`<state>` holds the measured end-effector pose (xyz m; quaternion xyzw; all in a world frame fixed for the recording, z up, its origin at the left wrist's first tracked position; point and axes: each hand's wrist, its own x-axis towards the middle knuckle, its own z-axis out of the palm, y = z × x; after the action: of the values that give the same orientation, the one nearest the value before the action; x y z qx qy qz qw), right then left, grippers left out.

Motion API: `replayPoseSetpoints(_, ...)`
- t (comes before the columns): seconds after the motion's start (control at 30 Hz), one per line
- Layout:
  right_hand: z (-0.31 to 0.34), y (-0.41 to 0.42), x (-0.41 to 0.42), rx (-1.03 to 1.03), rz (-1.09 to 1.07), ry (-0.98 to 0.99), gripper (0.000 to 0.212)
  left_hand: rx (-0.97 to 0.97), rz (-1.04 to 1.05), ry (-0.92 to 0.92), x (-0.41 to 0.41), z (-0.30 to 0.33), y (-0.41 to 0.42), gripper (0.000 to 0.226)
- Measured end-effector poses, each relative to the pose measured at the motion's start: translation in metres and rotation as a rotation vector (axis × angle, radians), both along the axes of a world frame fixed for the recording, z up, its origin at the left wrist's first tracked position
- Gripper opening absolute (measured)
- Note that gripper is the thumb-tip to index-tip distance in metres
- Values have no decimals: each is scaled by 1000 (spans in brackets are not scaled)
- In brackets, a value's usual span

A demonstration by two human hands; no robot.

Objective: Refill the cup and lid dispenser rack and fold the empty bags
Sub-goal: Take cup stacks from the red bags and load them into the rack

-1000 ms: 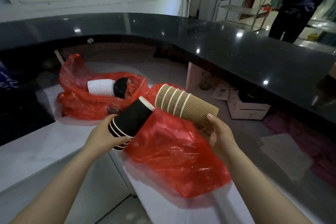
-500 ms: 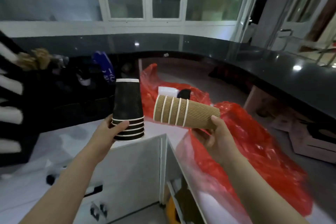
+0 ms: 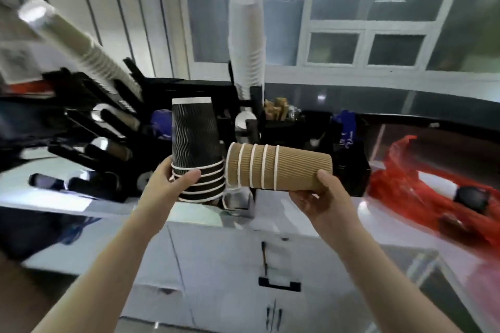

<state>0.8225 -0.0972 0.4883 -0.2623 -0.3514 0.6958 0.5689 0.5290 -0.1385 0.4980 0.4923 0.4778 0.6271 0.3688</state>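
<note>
My left hand (image 3: 169, 186) grips a stack of black ripple cups (image 3: 196, 143), rims down and upright. In my right hand (image 3: 318, 197) a stack of brown ripple cups (image 3: 281, 167) lies sideways, rims to the left, beside the black stack. Behind them stands the black dispenser rack (image 3: 108, 127), blurred, with white cup stacks leaning out at the left (image 3: 81, 46) and one tall white stack (image 3: 246, 43) upright at the middle. A red plastic bag (image 3: 422, 197) lies on the counter at the right, with white lids (image 3: 438, 184) and a black item inside.
The white counter (image 3: 297, 222) runs across the view with cabinet doors and a black handle (image 3: 280, 284) below. A black organiser box (image 3: 297, 127) with brown sticks stands behind the brown cups. Windows fill the back wall.
The view has swung left from the red bags to the dispenser rack. Both hands carried their cup stacks along, and the black stack went from tilted to upright.
</note>
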Motion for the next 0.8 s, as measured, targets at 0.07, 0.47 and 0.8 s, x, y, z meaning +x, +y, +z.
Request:
replayPoseSetpoints(0.07,8,1,-47,-22,58,-8,33,-1,44,30,-39,0,-17,62)
replayPoseSetpoints(0.47,49,40,-288,56,348,17,56,-27,236,27,-217,3,-31,56)
replayPoseSetpoints(0.8,77,90,-431,347,201,49,53,85,392,90,-331,20,9,52)
